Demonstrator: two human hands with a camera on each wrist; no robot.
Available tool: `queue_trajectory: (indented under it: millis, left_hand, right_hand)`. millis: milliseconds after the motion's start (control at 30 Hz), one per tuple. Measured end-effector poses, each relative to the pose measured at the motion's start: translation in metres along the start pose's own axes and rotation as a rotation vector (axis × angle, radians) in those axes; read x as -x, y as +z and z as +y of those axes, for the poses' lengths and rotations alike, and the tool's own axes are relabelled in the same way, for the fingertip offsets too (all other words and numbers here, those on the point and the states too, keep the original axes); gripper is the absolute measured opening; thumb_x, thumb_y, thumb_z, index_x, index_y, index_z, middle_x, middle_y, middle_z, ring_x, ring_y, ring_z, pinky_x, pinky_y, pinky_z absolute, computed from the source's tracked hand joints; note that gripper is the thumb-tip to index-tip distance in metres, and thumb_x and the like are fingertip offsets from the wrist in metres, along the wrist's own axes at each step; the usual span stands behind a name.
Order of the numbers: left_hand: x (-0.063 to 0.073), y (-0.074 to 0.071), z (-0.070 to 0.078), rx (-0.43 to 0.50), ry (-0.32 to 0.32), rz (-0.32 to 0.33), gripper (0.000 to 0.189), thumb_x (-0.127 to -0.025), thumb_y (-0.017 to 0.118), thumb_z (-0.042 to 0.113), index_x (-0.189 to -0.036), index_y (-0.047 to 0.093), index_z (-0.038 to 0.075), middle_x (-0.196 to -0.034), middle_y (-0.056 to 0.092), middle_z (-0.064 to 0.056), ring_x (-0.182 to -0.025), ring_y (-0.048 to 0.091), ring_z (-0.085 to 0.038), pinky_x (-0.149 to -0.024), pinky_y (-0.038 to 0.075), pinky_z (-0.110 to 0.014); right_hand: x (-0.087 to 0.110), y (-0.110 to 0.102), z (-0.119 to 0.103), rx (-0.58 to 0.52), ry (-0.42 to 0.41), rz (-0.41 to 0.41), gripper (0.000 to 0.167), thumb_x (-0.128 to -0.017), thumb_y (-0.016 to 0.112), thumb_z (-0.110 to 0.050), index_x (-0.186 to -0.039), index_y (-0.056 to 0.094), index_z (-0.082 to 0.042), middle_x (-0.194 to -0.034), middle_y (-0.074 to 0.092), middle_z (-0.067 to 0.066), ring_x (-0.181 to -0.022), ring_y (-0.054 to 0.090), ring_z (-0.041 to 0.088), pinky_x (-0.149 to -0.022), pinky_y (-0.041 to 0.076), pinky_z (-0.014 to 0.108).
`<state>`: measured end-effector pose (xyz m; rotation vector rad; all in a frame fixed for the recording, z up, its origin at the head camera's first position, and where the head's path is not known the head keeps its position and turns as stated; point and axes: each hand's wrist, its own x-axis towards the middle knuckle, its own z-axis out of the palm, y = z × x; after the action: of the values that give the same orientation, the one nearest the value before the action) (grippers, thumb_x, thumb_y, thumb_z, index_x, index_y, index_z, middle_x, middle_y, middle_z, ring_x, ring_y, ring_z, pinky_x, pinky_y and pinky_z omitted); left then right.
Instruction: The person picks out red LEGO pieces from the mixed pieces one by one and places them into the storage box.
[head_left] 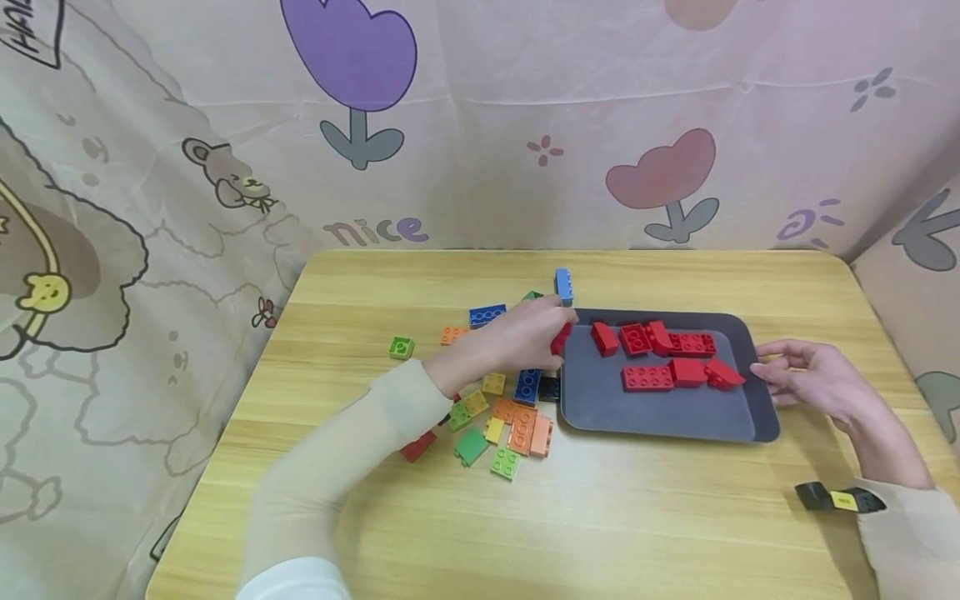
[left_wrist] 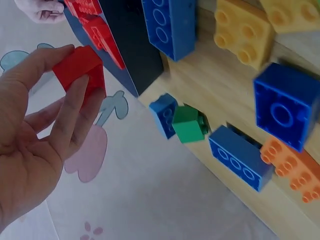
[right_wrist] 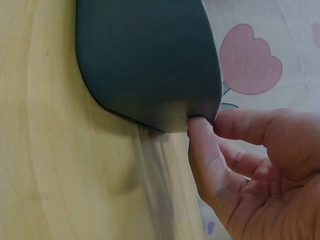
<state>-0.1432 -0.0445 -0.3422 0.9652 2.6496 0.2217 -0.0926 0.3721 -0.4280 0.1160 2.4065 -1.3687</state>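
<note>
My left hand (head_left: pixel 532 333) pinches a red brick (left_wrist: pixel 82 70) between thumb and fingertips, by the left end of a dark grey tray (head_left: pixel 675 421). In the head view that brick is partly hidden by the hand. Several red bricks (head_left: pixel 647 378), some with sloped faces, lie inside the tray. At the tray's right end, my right hand (head_left: pixel 817 379) pinches the rim with thumb and fingertips. The right wrist view shows the fingertips on the tray's outer wall (right_wrist: pixel 150 65).
Left of the tray lie loose bricks, among them green (head_left: pixel 472 447), orange (head_left: pixel 522 431), yellow (head_left: pixel 493 383) and dark blue (head_left: pixel 487 315). A light blue brick (head_left: pixel 564 285) stands behind the tray. A red brick (head_left: pixel 417 447) lies near the left forearm. Printed cloth (head_left: pixel 487 167) hangs behind the wooden table (head_left: pixel 600 517).
</note>
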Motion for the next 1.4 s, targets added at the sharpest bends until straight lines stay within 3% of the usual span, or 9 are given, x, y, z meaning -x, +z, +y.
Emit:
queue_trajectory:
  millis: [200,400,900,1100,1400]
  left_hand:
    - [-0.013,0.001,0.012,-0.018,-0.021,0.019,0.061,-0.091,0.088,0.03,-0.142,0.067,0.005,-0.124,0.069,-0.009,-0.106,0.063,-0.017,-0.089,0.061,-0.027]
    - [-0.022,0.0,0.021,0.006,-0.027,0.029,0.046,-0.09,0.089,0.027,-0.127,0.072,0.005,-0.106,0.069,-0.006,-0.098,0.061,-0.016,-0.075,0.055,-0.021]
    - [-0.043,0.004,0.039,-0.005,-0.121,0.005,0.04,-0.091,0.087,0.023,-0.125,0.074,0.006,-0.11,0.077,-0.003,-0.086,0.066,-0.011,-0.066,0.053,-0.015]
    - [-0.049,0.01,0.046,0.053,-0.15,-0.026,0.028,-0.091,0.087,0.018,-0.114,0.073,0.008,-0.097,0.071,0.0,-0.076,0.067,-0.01,-0.059,0.052,-0.016]
    - [-0.059,0.02,0.053,0.024,-0.192,-0.017,0.025,-0.087,0.092,0.024,-0.094,0.071,0.014,-0.087,0.068,0.005,-0.073,0.065,-0.007,-0.061,0.052,-0.016]
  right_hand:
    - [0.0,0.0,0.0,-0.003,0.002,-0.002,0.043,-0.107,0.064,-0.007,-0.139,0.048,0.017,-0.088,0.07,-0.012,-0.074,0.071,0.01,-0.068,0.066,0.03]
    - [0.0,0.0,-0.002,0.011,0.008,-0.004,0.049,-0.107,0.064,-0.008,-0.142,0.045,0.02,-0.089,0.069,-0.009,-0.074,0.07,0.01,-0.069,0.066,0.03]
    - [0.0,-0.002,-0.001,0.014,0.013,-0.009,0.046,-0.107,0.063,-0.007,-0.141,0.046,0.019,-0.088,0.071,-0.013,-0.075,0.071,0.009,-0.069,0.066,0.03]
    - [0.0,-0.002,-0.002,0.005,0.017,-0.006,0.044,-0.107,0.064,-0.008,-0.139,0.048,0.017,-0.088,0.07,-0.011,-0.075,0.071,0.01,-0.069,0.066,0.03]
    - [0.0,-0.002,-0.003,-0.003,0.022,-0.018,0.041,-0.108,0.063,-0.007,-0.138,0.049,0.016,-0.088,0.071,-0.013,-0.075,0.071,0.009,-0.069,0.066,0.03]
